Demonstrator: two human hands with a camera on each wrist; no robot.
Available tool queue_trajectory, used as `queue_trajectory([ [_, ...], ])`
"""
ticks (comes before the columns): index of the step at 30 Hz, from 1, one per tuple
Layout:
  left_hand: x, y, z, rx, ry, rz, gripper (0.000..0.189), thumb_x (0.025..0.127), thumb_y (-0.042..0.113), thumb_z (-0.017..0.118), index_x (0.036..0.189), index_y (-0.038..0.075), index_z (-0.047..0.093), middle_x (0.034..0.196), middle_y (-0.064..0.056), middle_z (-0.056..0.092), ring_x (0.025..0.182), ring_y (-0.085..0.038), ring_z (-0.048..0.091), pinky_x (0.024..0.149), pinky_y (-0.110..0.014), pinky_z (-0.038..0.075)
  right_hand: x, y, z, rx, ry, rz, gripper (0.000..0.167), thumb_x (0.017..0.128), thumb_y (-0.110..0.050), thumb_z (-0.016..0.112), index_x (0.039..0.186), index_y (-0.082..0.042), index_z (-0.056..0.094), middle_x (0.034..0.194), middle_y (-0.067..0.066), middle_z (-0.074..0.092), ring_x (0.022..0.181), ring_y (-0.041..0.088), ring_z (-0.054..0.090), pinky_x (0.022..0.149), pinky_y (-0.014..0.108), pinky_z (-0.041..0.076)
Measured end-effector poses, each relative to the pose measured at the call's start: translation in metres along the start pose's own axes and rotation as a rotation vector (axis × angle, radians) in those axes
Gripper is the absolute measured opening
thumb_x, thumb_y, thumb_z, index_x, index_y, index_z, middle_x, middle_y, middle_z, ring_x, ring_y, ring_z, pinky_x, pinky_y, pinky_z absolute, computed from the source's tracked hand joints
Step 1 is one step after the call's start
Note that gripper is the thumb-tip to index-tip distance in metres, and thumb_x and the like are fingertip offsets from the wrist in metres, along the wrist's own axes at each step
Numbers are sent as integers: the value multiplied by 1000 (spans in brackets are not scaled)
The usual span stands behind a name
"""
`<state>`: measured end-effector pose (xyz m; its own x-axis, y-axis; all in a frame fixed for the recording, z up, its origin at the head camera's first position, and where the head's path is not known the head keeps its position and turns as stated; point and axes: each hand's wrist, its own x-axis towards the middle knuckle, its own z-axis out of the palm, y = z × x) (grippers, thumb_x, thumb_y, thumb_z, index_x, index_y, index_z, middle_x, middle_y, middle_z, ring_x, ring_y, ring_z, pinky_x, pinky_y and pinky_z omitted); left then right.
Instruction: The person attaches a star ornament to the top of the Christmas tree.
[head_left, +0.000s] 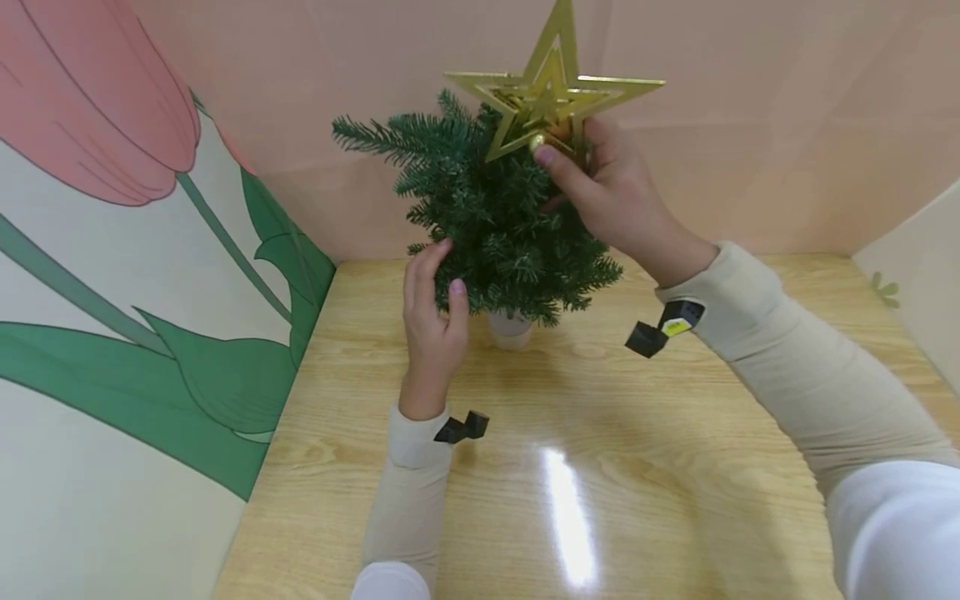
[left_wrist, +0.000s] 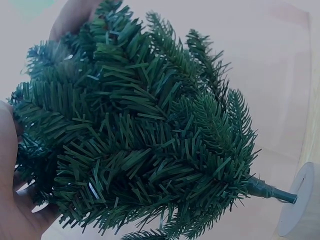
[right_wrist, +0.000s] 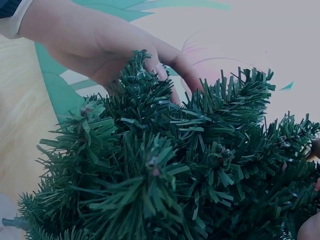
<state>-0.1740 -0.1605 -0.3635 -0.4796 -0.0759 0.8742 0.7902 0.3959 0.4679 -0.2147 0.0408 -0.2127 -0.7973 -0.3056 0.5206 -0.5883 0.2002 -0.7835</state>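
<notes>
A small artificial Christmas tree [head_left: 480,192] with dense green needles stands on a pale round base [head_left: 512,332]. At its top, my right hand [head_left: 622,192] holds a gold star ornament [head_left: 561,65], pinched at its lower part with the thumb in front. The star covers the tip of the tree. Beside the tree's lower left branches is my left hand [head_left: 435,312], its fingers raised and loosely bent at the needles. In the right wrist view the left hand [right_wrist: 100,45] reaches behind the branches, which partly cover its fingertips.
The tree is on a light wooden table [head_left: 337,467] with a pink backdrop [head_left: 735,150] close behind it. A panel painted with a tulip [head_left: 97,100] borders the table's left side, and a pale panel [head_left: 922,275] its right.
</notes>
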Motion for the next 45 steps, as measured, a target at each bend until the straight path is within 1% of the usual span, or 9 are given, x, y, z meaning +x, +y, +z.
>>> queue_trajectory([
  [6, 0, 0, 0, -1, 1, 2, 38, 100, 8, 46, 137, 0, 46, 136, -17, 47, 128, -31, 43, 107, -46, 34, 1, 2, 0, 12, 27, -10, 10, 98, -10, 57, 105, -3, 55, 97, 6, 54, 73, 24, 58, 58, 31, 55],
  [10, 1, 0, 1, -4, 2, 1, 39, 99, 8, 47, 137, 0, 46, 136, -17, 47, 128, -31, 43, 107, -46, 34, 3, 4, -1, 21, 24, -10, 11, 98, -10, 57, 107, -4, 55, 97, 6, 54, 69, 24, 58, 58, 32, 55],
  [15, 1, 0, 1, -10, 1, 1, 39, 98, 6, 47, 137, 0, 46, 135, -18, 47, 127, -32, 43, 107, -46, 34, 6, 7, -4, 38, 6, 4, 17, 98, -10, 57, 114, -6, 53, 98, 6, 54, 76, 23, 58, 58, 31, 55],
  [22, 3, 0, 0, -8, 4, 5, 39, 98, 7, 47, 137, 0, 46, 135, -17, 48, 126, -31, 44, 106, -46, 35, 7, 6, -4, 67, 1, 55, 16, 98, -9, 57, 113, -9, 52, 97, 5, 56, 76, 21, 59, 58, 29, 55],
  [25, 3, 0, 0, -7, 1, 3, 39, 99, 8, 47, 137, 1, 46, 134, -17, 48, 126, -31, 44, 106, -46, 35, 7, 5, -4, 60, 2, 72, 18, 98, -11, 57, 116, -10, 52, 97, 5, 55, 76, 21, 58, 59, 29, 54],
  [31, 4, 1, 0, -10, 0, 1, 39, 99, 7, 47, 137, 1, 46, 135, -17, 48, 126, -31, 44, 106, -46, 35, 8, 3, -5, 47, 3, 100, 16, 99, -14, 57, 114, -10, 52, 96, 6, 52, 77, 20, 56, 60, 29, 54],
  [36, 3, 1, 0, -8, -1, -3, 40, 97, 3, 48, 137, 0, 46, 135, -17, 48, 126, -32, 44, 107, -46, 35, 8, 2, -5, 57, -2, 89, 16, 99, -17, 56, 113, -10, 52, 96, 7, 52, 76, 22, 55, 64, 31, 53],
  [41, 3, 0, -1, -9, -2, -4, 41, 96, 2, 49, 137, 0, 46, 135, -17, 48, 126, -32, 44, 106, -46, 35, 9, 1, -4, 125, 0, 53, 13, 98, -11, 57, 110, -7, 54, 96, 9, 53, 78, 22, 54, 66, 30, 51],
  [45, 3, -1, -1, -13, -8, -3, 41, 97, 4, 48, 138, 1, 46, 135, -17, 48, 126, -31, 44, 106, -45, 36, 11, 1, -4, 135, -1, 28, 11, 98, -9, 57, 109, -6, 56, 96, 9, 55, 80, 22, 54, 68, 30, 50],
])
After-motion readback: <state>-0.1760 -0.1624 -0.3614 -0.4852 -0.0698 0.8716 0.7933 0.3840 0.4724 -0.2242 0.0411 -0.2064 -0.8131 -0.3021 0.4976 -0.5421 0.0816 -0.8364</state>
